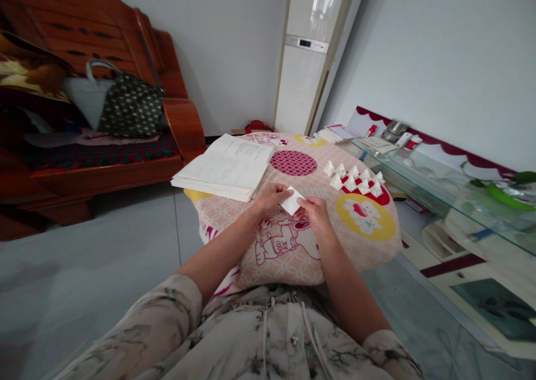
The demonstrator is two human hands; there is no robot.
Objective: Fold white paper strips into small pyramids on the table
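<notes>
Between my two hands, a little above the cloth-covered table, is a small square of folded white paper (pixel 291 202). My left hand (pixel 272 196) pinches its upper left edge with thumb and fingers. At its right corner my right hand (pixel 314 209) grips it the same way. Several small white folded paper pieces with pointed tops (pixel 355 177) stand in rows on the table's right side. To the left of my hands lies a thick stack of white paper sheets (pixel 226 165), with print on the top sheet.
The round table wears a patterned tablecloth (pixel 234 215). A glass-topped cabinet (pixel 439 190) holding cups and small items runs along the right. At the left stands a wooden bench (pixel 184 126) with bags (pixel 129 105) on it. A tall white air conditioner (pixel 304 72) stands behind.
</notes>
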